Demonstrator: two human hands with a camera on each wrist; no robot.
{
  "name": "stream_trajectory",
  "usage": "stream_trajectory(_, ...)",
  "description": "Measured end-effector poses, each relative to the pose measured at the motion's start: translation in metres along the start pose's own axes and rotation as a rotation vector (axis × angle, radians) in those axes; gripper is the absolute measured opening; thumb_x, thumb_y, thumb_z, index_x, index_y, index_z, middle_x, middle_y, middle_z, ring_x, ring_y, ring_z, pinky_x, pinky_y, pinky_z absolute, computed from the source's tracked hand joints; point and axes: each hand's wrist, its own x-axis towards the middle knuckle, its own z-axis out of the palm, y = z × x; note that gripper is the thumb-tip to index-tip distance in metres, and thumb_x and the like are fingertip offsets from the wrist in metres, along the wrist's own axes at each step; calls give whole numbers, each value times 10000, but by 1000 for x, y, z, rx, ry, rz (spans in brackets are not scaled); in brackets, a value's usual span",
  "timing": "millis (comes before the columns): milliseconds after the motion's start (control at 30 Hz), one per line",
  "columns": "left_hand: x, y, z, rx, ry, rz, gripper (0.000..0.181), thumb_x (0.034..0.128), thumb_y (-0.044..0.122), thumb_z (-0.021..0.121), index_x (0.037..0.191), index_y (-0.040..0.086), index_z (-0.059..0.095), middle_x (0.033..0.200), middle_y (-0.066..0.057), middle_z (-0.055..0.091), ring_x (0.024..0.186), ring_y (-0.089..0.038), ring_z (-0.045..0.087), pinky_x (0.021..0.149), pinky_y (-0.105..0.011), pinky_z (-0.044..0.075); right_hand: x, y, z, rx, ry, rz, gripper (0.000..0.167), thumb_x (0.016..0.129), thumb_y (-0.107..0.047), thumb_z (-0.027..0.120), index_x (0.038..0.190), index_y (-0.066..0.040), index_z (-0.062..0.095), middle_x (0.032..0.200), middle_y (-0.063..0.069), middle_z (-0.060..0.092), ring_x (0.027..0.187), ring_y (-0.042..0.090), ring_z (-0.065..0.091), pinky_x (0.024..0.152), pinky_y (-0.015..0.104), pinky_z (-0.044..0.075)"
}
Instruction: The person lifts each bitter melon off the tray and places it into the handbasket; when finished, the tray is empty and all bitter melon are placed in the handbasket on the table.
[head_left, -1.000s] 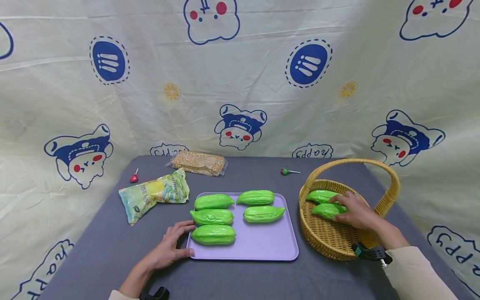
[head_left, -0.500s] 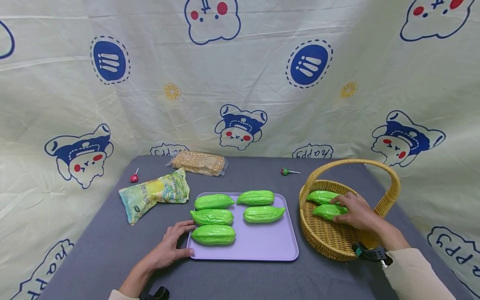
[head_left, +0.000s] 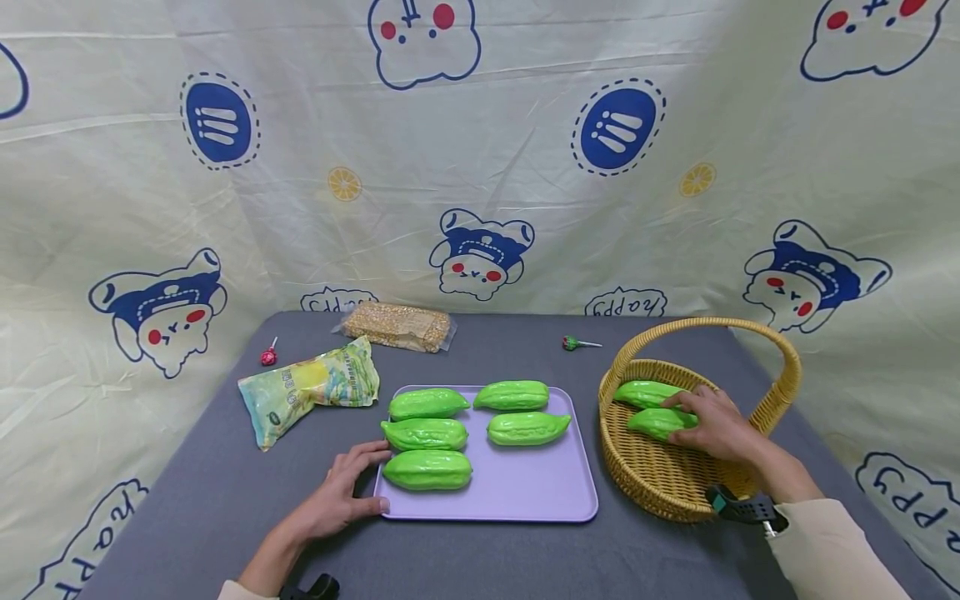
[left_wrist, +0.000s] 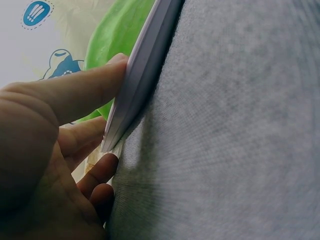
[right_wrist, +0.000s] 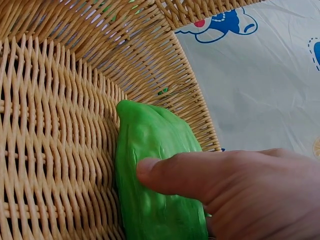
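green gourd (right_wrist: 155, 132) seems gripped by the right hand (head_left: 718, 423): thumb (right_wrist: 175, 172) plain from wrist, fingers (head_left: 681, 399) from head.

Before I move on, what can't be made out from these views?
Head view: the right ends of the near green gourd and far green gourd in the basket, behind the right hand.
Right wrist view: the near green gourd's lower end, cut off by the bottom edge.
Left wrist view: parts of the gourds on the purple tray, behind its rim and the left hand.
Head view: lettering on the printed bag, too small.
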Motion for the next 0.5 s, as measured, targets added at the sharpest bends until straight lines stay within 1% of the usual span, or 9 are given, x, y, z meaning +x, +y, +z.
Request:
stream_trajectory(167,1,0,0,-2,0,-3,617,786,335,733,1324,133,507,1470,-68,370,1264,-301,290,1018,-546,223,-1,-4,-2,2,-5,4,480,758,-309,768,1169,-118,611,1011,148,522,931,299,427,717,384,313)
stream_trajectory(267,1,0,0,-3,-3,-6,620,787,335,733,1326,129,505,1470,-71,369,1264,-302,291,1017,-553,217,-1,-8,-5,11,-2,1,493,759,-312,766,1180,-110,607,1046,164,528,972,322,420,728,407,329)
stream_trajectory(367,1,0,0,-3,-5,-12,629,787,336,734,1331,123,501,1471,-73,369,1265,-300,290,1018,-552,213,0,-11,-7,15,-3,-4,483,761,-307,763,1174,-108,610,1064,169,534,1004,342,415,747,432,334)
stream_trajectory(500,1,0,0,-6,-4,-17,634,787,338,732,1335,121,498,1471,-72,368,1267,-302,289,1021,-556,209,0,-13,-7,1,-12,-9,444,760,-279,764,1142,-103,622,1035,154,540,981,335,432,748,432,329)
